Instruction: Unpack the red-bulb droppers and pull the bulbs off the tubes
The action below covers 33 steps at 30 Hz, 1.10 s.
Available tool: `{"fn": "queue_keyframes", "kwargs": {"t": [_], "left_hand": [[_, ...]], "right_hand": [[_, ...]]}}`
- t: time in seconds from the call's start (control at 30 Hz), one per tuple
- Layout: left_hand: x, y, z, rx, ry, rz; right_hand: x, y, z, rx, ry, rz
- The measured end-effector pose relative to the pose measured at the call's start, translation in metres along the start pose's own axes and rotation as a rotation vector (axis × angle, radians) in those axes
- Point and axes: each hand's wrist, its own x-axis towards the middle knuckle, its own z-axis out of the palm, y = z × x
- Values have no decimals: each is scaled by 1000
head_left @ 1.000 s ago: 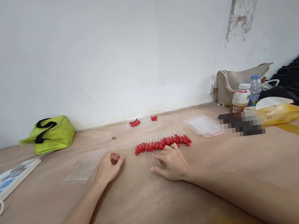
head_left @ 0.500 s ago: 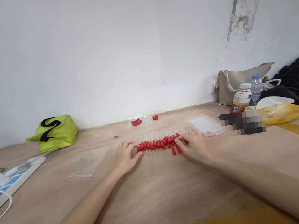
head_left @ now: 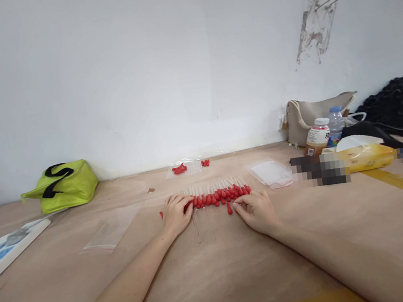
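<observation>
A row of thin clear droppers with red rubber bulbs [head_left: 213, 198] lies across the table, bulbs toward me and clear stems pointing at the wall. My left hand [head_left: 176, 215] is curled over the row's left end, fingertips and thumb close together at the end bulbs; what they grip is hidden. One red bulb [head_left: 161, 215] peeks out left of that hand. My right hand [head_left: 258, 208] is at the right end, thumb and index finger pinched together; anything between them is not visible. Beside its fingertips lies a loose red bulb [head_left: 229, 208]. Several clear tubes [head_left: 202, 227] without bulbs lie in front.
Behind the row are a plastic bag with red bulbs [head_left: 179, 169] and a small red pile [head_left: 205, 163]. Clear zip bags [head_left: 110, 230] lie left, others [head_left: 272, 172] right. A power strip [head_left: 18, 249], a lime bag [head_left: 68, 184], bottles [head_left: 318, 137] and a yellow tissue pack [head_left: 369, 156] flank the area.
My left hand has moved right, over the row's left end. My right hand has shifted slightly toward me, and only one of two loose bulbs beside it still shows. The view has shifted slightly.
</observation>
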Motion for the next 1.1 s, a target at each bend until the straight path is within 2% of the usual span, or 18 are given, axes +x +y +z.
{"fn": "queue_keyframes", "kwargs": {"t": [0.17,0.33,0.4,0.47,0.6,0.7,0.8,0.9,0.97,1.1], "left_hand": [[1,1,0,-18,100,11],[-4,8,-12,-243,252,60],[-12,15,-19,-312,226,112],[-23,23,-26,-369,144,181],[-46,42,-34,-496,-18,300],[-52,52,-37,-577,-103,331],[-48,52,-40,-547,-156,247],[-43,41,-39,-414,-97,37],[-41,31,-37,-327,-85,-51],[-42,24,-31,-226,-175,-94]], "right_hand": [[-1,3,1,-11,13,-35],[0,3,1,16,96,-134],[1,2,-1,-10,132,-189],[1,-1,-3,-53,128,-271],[0,-7,-4,-89,15,-473],[-1,-11,-2,-9,-65,-555],[-3,-11,-2,64,-151,-559],[-3,-7,-4,77,-172,-498],[-2,-4,-5,84,-158,-455],[-1,1,-6,89,-134,-380]]}}
